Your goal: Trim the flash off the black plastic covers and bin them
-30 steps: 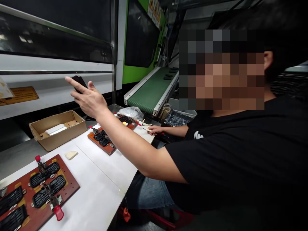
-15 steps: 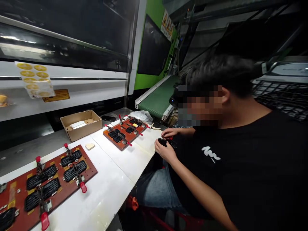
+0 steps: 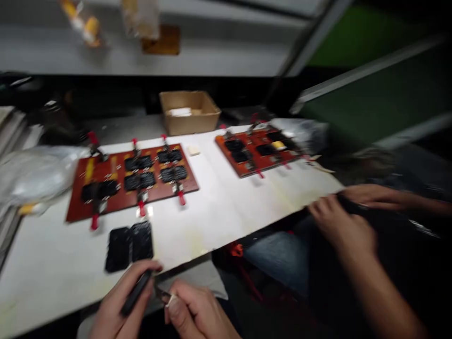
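1. My left grip [image 3: 123,299] is closed on a black piece [image 3: 136,293], which lies slantwise across it, near the front edge of the surface [image 3: 212,212].
2. My right grip [image 3: 201,306] is closed on a small tool [image 3: 164,296]. A pale portion shows at the thumb, and a metal portion points toward the left grip. Blur prevents me from telling whether the metal touches the black piece.
3. Two black parts [image 3: 118,249] lie flat and side by side on the surface, just beyond my left grip.
4. Behind these parts sits a left fixture board [image 3: 190,178], reddish-brown, carrying more black parts and red-handled clamps.
5. Farther right sits a right fixture board [image 3: 270,161] of similar colour. It also carries black parts and red-handled clamps, plus a small yellow-and-white item [image 3: 278,145].
6. A pale block [image 3: 193,150] lies between the two boards, just beside the left one.
7. An open cardboard box [image 3: 190,125] stands behind the block, with a white item inside.
8. Clear plastic bags lie at the left [image 3: 42,172] and beyond the right board.
9. To my right, a co-worker [image 3: 356,240] holds a dark object [image 3: 349,204] near the surface edge.
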A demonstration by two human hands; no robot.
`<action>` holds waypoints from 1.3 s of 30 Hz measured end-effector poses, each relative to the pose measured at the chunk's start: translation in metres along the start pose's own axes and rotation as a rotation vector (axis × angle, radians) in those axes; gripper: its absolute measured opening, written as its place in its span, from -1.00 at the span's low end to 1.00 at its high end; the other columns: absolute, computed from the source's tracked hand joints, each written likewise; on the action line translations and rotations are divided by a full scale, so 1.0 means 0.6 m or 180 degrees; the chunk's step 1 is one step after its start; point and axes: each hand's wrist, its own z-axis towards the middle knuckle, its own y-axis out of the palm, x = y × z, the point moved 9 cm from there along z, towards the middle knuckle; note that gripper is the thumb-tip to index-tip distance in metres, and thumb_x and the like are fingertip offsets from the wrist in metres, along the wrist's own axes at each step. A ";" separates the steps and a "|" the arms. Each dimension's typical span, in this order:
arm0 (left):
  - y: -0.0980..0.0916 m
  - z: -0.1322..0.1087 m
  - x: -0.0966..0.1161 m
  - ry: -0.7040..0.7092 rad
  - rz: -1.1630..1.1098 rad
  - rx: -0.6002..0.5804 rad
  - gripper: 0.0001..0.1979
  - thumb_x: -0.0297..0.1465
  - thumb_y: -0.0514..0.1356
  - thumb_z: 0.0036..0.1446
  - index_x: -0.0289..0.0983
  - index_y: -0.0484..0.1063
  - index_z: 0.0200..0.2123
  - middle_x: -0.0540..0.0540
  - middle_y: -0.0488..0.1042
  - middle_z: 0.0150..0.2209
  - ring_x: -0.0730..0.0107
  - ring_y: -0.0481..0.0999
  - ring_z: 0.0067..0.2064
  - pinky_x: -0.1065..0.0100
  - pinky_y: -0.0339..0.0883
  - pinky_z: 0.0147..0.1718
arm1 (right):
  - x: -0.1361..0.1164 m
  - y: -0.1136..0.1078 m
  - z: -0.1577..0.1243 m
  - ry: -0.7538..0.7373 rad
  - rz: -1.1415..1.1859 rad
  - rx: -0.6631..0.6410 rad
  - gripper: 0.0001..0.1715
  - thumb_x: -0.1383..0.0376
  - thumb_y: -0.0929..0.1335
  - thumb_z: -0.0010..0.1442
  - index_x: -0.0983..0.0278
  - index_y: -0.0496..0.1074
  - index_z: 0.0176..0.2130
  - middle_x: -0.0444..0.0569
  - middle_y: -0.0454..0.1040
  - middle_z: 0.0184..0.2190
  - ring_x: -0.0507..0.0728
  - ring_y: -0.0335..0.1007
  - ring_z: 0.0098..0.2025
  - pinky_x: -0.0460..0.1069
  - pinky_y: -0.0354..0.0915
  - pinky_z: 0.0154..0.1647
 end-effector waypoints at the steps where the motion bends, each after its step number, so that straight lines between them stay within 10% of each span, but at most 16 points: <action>1: 0.014 0.007 0.008 0.0166 0.0087 -0.0257 -0.66 -0.13 0.33 0.01 -0.14 0.61 -0.16 -0.11 0.59 -0.09 0.01 0.53 -0.01 0.27 0.41 -0.03 | -0.022 0.062 -0.013 -0.0198 0.0275 -0.0493 -0.59 0.04 0.20 0.36 0.20 0.37 -0.41 -0.15 0.40 -0.50 0.05 0.34 -0.45 -0.08 0.21 -0.42; 4: 0.041 0.022 0.027 0.0454 0.0298 -0.0710 -0.74 -0.23 0.13 0.28 -0.16 0.52 -0.07 -0.12 0.54 -0.09 0.18 0.52 -0.07 0.33 0.38 -0.09 | -0.039 0.131 -0.029 -0.0279 0.0646 -0.1031 -0.64 0.10 0.12 0.43 0.19 0.34 -0.26 -0.10 0.45 -0.40 0.08 0.35 -0.41 -0.05 0.18 -0.38; 17: 0.043 0.038 0.031 0.0587 0.0340 -0.0834 -0.85 -0.33 0.04 0.39 -0.14 0.38 -0.08 0.02 0.45 -0.12 0.46 0.45 -0.12 0.43 0.30 -0.12 | -0.035 0.136 0.005 -0.0111 0.0715 -0.1213 -0.71 0.15 0.16 0.45 0.24 0.31 -0.24 -0.21 0.32 -0.46 -0.02 0.21 -0.46 -0.07 0.02 -0.40; 39: 0.028 0.037 0.008 0.0522 0.0125 -0.0738 -0.83 -0.37 0.03 0.38 -0.15 0.41 -0.09 0.00 0.48 -0.08 0.38 0.46 -0.05 0.36 0.31 -0.06 | -0.030 0.149 0.011 0.0107 0.0409 -0.1047 -0.67 0.12 0.16 0.45 0.23 0.32 -0.27 -0.22 0.33 -0.51 -0.03 0.18 -0.51 -0.08 -0.03 -0.47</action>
